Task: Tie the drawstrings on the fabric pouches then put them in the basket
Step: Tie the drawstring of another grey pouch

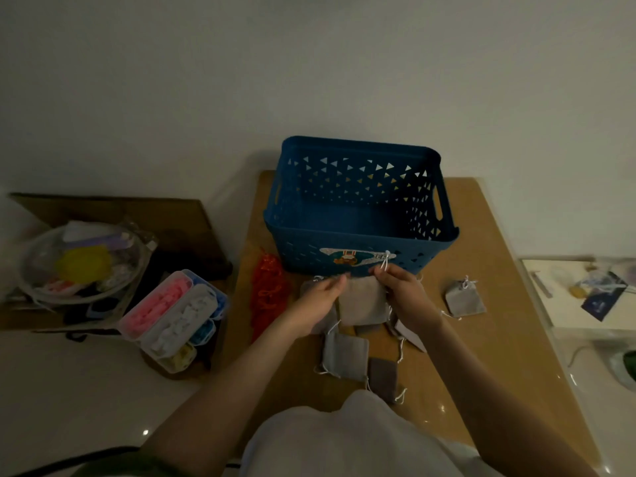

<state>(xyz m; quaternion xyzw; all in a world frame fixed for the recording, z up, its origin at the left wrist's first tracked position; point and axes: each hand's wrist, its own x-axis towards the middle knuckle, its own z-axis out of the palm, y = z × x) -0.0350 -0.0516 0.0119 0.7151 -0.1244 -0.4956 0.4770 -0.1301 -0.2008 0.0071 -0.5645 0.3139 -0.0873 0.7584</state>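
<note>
My left hand (320, 299) pinches the beige fabric pouch (363, 302) at its top; my right hand (402, 294) pinches the white drawstring (386, 261). I'd pull snug, then knot close to the mouth.

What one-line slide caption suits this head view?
Left hand holds a beige pouch before the blue basket; right hand pinches its drawstring.

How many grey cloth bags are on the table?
7 that show: the held bag, one under the left hand, one below the held bag, one beneath the right hand, two nearer the person, one alone at right. Overlaps may hide more.
</note>
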